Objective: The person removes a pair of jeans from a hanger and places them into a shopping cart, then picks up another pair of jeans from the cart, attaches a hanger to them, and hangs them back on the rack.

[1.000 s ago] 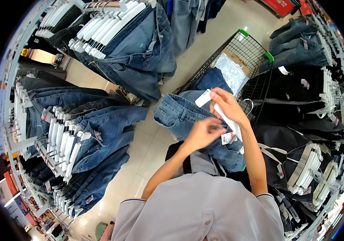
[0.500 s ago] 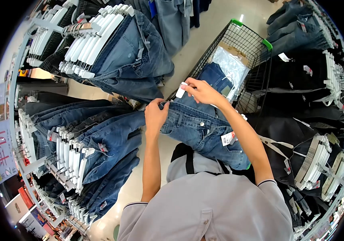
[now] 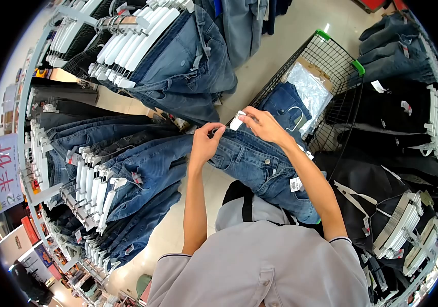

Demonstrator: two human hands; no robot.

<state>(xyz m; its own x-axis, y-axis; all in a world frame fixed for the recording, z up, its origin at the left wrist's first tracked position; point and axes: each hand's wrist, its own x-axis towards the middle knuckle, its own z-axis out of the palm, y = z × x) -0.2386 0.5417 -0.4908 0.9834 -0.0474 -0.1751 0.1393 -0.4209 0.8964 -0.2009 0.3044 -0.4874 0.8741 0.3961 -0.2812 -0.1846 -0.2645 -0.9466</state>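
I see blue jeans point(image 3: 252, 162) slanting across ctr of view, waistband stretched out, metal btn point(image 3: 267, 161) and wht tag point(image 3: 295, 184) showing; L hand point(image 3: 207, 143) at one waist corner. Wht hanger point(image 3: 236, 121) in R hand point(image 3: 262, 124), clip end nr that corner.

Purple sign point(image 3: 4, 176) with red characters

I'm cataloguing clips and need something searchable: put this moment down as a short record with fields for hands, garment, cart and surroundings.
Left hand: fingers pinched at the waistband's left end
Right hand: gripping one end of a white hanger
Garment: blue jeans, waistband up, button visible
Tag: white label on the jeans, print too small to read
Cart: black wire cart with green corners; inside, other jeans and a clear plastic package
Left side: racked jeans, sign
Right side: black clothes on hangers
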